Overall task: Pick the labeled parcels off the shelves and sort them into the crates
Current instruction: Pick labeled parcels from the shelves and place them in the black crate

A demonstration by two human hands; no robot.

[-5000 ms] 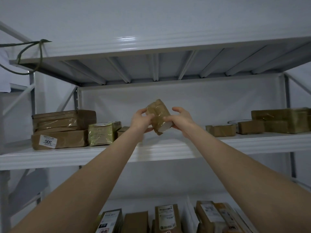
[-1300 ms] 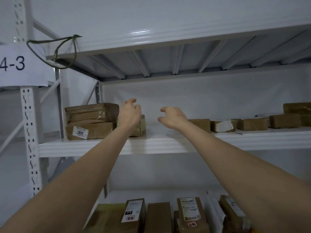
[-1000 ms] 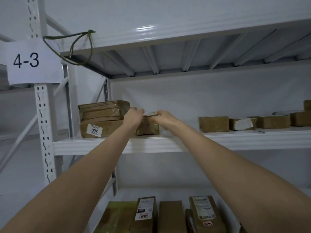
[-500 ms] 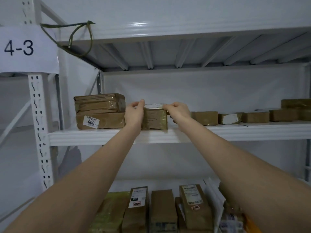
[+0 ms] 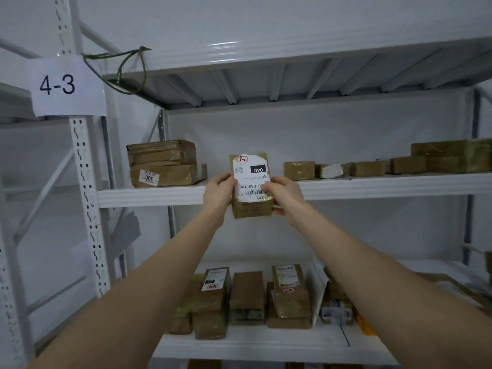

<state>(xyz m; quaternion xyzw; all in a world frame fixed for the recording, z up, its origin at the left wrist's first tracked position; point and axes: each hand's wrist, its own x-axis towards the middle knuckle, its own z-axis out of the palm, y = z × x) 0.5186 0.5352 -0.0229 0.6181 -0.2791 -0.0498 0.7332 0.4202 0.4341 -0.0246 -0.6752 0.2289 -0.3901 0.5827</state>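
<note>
White steel rack, tagged 4-3, against a pale wall. Just in front of the middle shelf, lifted off it: brown parcel, long axis upright. Gripped at both sides by left hand and right hand, fingers curled round it. White label facing the camera.

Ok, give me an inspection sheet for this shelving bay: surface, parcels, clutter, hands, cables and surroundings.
Surface: white metal middle shelf with parcels along it; lower shelf also loaded with parcels.
Job's things: brown parcel held in front of the middle shelf, white label reading 090 facing the camera; stacked parcels at left, the lower one labelled 300; row of small parcels at right; no crates in view.
Clutter: orange item at the lower shelf's right, too hidden to identify.
Hands: left hand and right hand grip the brown parcel's sides.
Cables: green cord looped at the upper shelf corner.
Surroundings: paper sign reading 4-3 on the upright.
</note>
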